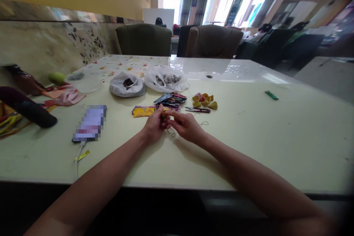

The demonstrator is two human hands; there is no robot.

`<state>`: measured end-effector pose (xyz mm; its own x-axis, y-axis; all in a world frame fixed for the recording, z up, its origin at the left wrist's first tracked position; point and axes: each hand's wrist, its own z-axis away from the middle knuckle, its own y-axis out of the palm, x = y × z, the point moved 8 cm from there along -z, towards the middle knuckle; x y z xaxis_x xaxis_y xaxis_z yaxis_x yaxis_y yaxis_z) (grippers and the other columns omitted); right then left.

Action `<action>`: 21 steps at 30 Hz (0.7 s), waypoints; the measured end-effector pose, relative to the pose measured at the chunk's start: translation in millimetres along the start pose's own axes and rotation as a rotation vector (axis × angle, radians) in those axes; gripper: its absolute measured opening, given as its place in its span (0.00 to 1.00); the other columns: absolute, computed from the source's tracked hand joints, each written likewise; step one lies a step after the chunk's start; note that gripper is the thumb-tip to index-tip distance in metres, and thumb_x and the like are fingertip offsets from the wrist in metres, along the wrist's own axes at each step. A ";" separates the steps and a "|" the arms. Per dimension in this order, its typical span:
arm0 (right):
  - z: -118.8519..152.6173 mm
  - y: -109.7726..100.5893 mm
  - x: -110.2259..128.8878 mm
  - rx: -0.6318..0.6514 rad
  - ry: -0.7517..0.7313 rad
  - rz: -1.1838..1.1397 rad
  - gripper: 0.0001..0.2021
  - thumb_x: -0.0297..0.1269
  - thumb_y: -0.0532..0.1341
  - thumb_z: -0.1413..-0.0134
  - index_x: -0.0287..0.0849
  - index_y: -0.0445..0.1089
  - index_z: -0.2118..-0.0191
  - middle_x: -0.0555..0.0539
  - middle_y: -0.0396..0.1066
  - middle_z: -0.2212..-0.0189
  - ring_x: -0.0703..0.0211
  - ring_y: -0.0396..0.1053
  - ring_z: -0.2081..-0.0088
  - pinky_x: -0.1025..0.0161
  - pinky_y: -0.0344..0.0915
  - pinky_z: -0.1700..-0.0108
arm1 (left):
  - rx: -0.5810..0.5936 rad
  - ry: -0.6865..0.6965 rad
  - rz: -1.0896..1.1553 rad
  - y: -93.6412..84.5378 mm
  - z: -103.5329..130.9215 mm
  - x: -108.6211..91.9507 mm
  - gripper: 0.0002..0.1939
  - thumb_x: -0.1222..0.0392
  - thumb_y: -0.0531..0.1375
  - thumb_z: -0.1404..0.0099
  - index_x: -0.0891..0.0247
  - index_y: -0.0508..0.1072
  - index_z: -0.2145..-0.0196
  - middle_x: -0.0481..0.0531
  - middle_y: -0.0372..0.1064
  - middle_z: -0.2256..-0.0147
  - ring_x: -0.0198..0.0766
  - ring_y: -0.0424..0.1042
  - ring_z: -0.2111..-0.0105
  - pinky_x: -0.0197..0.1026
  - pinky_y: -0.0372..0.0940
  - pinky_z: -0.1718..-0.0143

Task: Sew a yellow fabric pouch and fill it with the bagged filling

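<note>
Near the middle of the white table point(238, 136), my left hand point(155, 125) pinches a small yellow fabric piece point(166, 110). My right hand point(186, 124) touches the same piece from the right, its fingers closed; whether a needle is between them is too small to tell. Dark thread point(204, 123) lies in loops beneath and beside my right hand. Yellow patterned cloth point(143, 111) lies left of my hands, and a pile of colourful fabric pieces point(170, 99) just beyond them. Dark-handled snips point(201, 110) lie to the right, by several small yellow folded cones point(204, 99).
Two white plastic bags point(127, 85) with contents stand behind the fabric. A phone point(90, 122) on a cable and a dark bottle point(27, 107) are at left. A green object point(271, 95) lies at right. Chairs point(146, 40) and people are beyond.
</note>
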<state>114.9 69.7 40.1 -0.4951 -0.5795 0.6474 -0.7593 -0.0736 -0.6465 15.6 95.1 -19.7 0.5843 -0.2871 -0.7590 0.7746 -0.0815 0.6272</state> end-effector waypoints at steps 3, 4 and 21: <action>-0.8 6.1 -2.2 0.079 0.024 0.116 0.13 0.33 0.61 0.42 0.47 0.79 0.53 0.50 0.77 0.74 0.62 0.63 0.77 0.65 0.54 0.69 | -0.026 0.006 -0.035 -1.3 0.5 1.9 0.23 0.40 0.64 0.36 0.62 0.64 0.71 0.41 0.55 0.81 0.28 0.55 0.85 0.30 0.55 0.85; -1.1 5.4 -3.1 0.072 0.027 0.130 0.13 0.33 0.61 0.42 0.47 0.79 0.54 0.49 0.77 0.73 0.61 0.64 0.76 0.65 0.54 0.69 | -0.033 0.001 -0.045 -1.6 0.7 2.5 0.23 0.40 0.64 0.36 0.62 0.64 0.72 0.41 0.55 0.81 0.28 0.55 0.85 0.30 0.55 0.85; -8.9 -30.1 -15.5 -0.210 0.050 -0.347 0.05 0.38 0.63 0.41 0.43 0.73 0.65 0.53 0.69 0.78 0.64 0.64 0.78 0.65 0.61 0.73 | -0.043 0.094 -0.173 1.4 3.4 -11.7 0.16 0.46 0.60 0.31 0.64 0.71 0.64 0.46 0.64 0.74 0.27 0.59 0.82 0.32 0.63 0.79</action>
<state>141.7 88.1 53.1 -0.2104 -0.5090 0.8346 -0.9519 -0.0878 -0.2935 9.0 95.1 -9.4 0.4598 -0.1820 -0.8692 0.8740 -0.0802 0.4792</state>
